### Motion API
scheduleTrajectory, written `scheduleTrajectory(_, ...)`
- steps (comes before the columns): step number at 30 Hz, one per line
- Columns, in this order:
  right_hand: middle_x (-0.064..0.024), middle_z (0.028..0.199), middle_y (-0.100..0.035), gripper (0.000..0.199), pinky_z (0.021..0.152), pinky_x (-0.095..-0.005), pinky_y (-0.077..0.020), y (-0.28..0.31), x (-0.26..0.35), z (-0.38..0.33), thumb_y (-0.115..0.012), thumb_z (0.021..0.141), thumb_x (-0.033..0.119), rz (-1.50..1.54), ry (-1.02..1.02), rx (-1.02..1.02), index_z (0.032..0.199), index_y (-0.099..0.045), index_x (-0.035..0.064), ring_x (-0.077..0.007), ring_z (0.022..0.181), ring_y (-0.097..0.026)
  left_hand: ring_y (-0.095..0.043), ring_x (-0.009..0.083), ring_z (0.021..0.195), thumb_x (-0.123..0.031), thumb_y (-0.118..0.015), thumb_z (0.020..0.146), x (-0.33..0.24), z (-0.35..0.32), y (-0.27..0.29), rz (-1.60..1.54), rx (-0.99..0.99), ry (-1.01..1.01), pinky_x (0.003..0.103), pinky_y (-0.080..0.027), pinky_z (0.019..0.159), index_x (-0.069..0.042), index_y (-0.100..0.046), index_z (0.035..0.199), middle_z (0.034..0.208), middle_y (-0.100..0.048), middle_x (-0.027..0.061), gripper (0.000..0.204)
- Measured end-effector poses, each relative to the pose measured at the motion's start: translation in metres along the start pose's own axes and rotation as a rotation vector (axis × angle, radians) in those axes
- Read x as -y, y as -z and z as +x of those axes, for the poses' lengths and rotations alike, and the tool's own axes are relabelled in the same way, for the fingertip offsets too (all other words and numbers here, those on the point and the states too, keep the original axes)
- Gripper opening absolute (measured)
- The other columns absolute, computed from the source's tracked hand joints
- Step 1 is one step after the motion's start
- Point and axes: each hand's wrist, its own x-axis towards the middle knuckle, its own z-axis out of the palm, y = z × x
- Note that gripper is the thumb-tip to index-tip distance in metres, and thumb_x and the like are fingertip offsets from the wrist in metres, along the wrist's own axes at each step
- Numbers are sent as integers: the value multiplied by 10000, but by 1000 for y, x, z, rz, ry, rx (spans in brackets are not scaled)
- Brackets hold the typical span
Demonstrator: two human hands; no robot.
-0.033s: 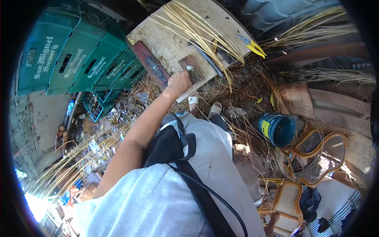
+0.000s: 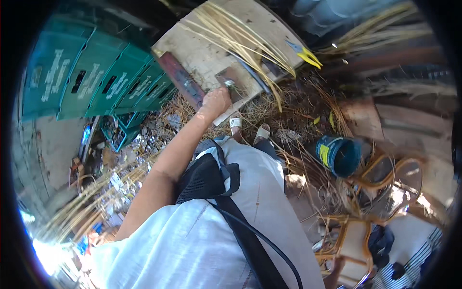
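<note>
My left hand (image 2: pixel 216 101) is closed in a fist at the near edge of a wooden board (image 2: pixel 190 50). Whatever its fingers hold is hidden. Right beside the knuckles lies a small brown plate (image 2: pixel 231 77) with a shiny bit on it. A dark red wooden block (image 2: pixel 177 72) runs along the board's left side. Long pale cane strips (image 2: pixel 231 30) cross the board, over a dark bar-like tool (image 2: pixel 254 76). Pliers with yellow handles (image 2: pixel 309 58) rest at the right edge. Beside my shirt at the lower right, a skin-toned shape may be my right hand (image 2: pixel 334 273); no fingers can be made out.
Green plastic crates (image 2: pixel 98 72) stand in a row at the left. A dark teal bucket (image 2: pixel 346 156) and cane-framed chairs (image 2: pixel 353 241) are at the right. Dry cane scraps (image 2: pixel 308 164) litter the ground near my sandalled feet (image 2: pixel 262 132). More cane strips (image 2: pixel 96 197) lie lower left.
The whole view has shifted slightly and blurred, mostly toward its rim. My left hand keeps its place at the board's edge, still closed.
</note>
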Motion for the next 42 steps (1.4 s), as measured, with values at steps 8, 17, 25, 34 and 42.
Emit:
scheduleTrajectory(8,-176,788,-626,229,666,-421,-475,-95,281,39,-606,820,265,-306,680,233,799,-665,45,-350,759,-617,-657,378,768,-277,-583,807,-44,-18,90,-222,-96,-142,446,-529,711,9,-677,870,824,-671,212,307)
scheduleTrajectory(17,-117,825,-629,142,703,-370,-503,-37,513,-56,-629,843,196,-115,1516,473,920,-633,77,-265,795,-623,-446,18,442,-133,-620,898,-173,-99,194,-1260,584,-581,191,-318,350,-39,-673,896,629,-589,-9,108)
scheduleTrajectory(25,-112,960,-620,148,821,-384,-470,168,561,96,-581,873,157,-539,1517,-807,981,-619,63,-298,932,-567,-413,59,323,-128,-657,855,-65,-133,248,-1459,62,-536,199,-264,281,28,-622,822,550,-583,82,163)
scheduleTrajectory(34,-41,743,-629,163,689,-333,-482,242,671,125,-646,845,221,-130,1521,-673,923,-661,78,-210,705,-606,-545,104,672,0,-659,806,-150,-166,217,-702,-625,-188,249,-442,610,-1,-619,890,764,-619,57,92)
scheduleTrajectory(42,46,610,-462,249,424,-173,-315,249,718,121,-671,858,295,-52,1398,409,802,-605,61,-28,486,-403,-518,77,588,-114,-589,899,-123,-201,254,-695,-661,17,243,-402,523,3,-632,861,679,-601,32,130)
